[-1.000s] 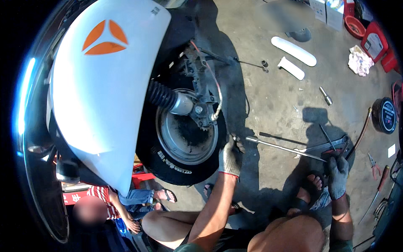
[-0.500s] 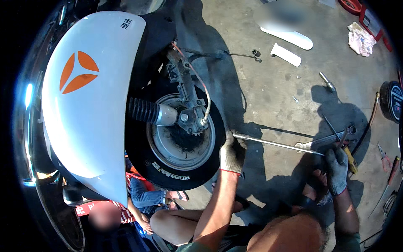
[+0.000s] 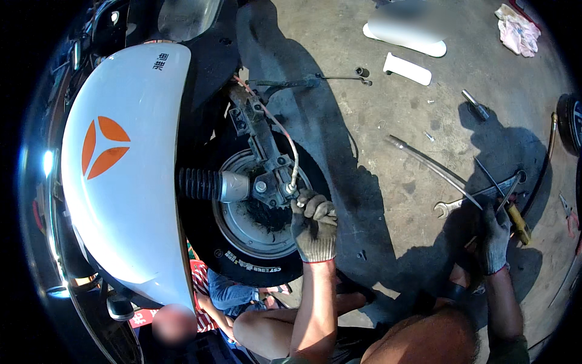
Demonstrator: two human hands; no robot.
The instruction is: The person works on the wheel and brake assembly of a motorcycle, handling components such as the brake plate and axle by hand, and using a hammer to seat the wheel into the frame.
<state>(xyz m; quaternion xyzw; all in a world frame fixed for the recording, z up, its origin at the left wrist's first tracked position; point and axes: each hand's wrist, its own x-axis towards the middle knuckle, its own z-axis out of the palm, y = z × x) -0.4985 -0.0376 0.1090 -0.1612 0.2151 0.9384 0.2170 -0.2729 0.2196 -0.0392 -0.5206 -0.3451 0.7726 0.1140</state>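
Observation:
My left hand (image 3: 314, 227), in a grey work glove, is at the wheel hub (image 3: 276, 197), just below the brake cable end. Its fingers are curled in; a small shiny bit shows at the fingertips, too small to name. Off to the right, my gloved right hand (image 3: 496, 233) is closed on the near end of a long metal rod (image 3: 433, 167), whose thicker far end points up and left over the ground. A second thin dark piece (image 3: 504, 197) sticks up by the same hand; whether it is gripped cannot be told. The black tyre (image 3: 242, 270) surrounds the silver rim (image 3: 267, 246).
A white scooter body panel (image 3: 127, 170) with orange marks stands left. On the ground lie a combination wrench (image 3: 451, 208), a yellow-handled tool (image 3: 519, 225), a socket (image 3: 476, 104), white plastic parts (image 3: 407, 69) and a pink cloth (image 3: 517, 30). Another person's jeans (image 3: 233, 297) show behind the wheel.
My left hand has let go of the rod's end and moved left to the hub. The rod, still in my right hand, has swung its far end upward. The whole view has shifted slightly.

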